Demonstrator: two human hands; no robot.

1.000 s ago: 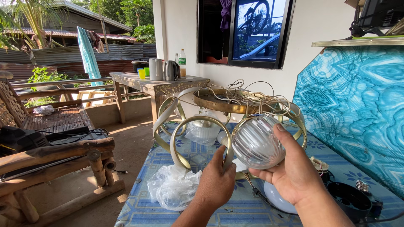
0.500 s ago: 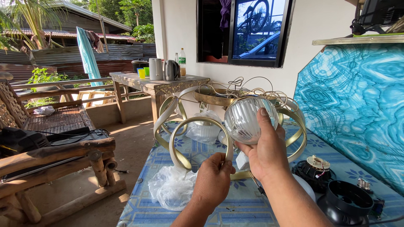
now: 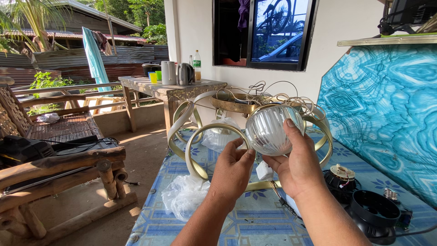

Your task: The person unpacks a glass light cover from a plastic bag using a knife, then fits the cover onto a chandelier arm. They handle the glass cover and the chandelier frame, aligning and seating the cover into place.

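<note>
A wooden bench (image 3: 59, 168) stands at the left of an open porch; beside it, a tabletop (image 3: 255, 218) under blue patterned cloth carries a crumpled plastic bag (image 3: 184, 196) and a gold-ringed light fixture (image 3: 214, 132). The left hand (image 3: 232, 171) pinches the fixture's ring, the right hand (image 3: 298, 166) is wrapped around a ribbed glass shade (image 3: 271, 130) raised against the fixture — how the shade meets its ring is hidden. Dark lamp parts (image 3: 373, 214) at right are cut off.

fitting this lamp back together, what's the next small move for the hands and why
Probably ease the ribbed clear glass globe shade into the curved brass ring of the light fixture. The right hand holds it right at the ring, and the left hand steadies it from below.
</note>
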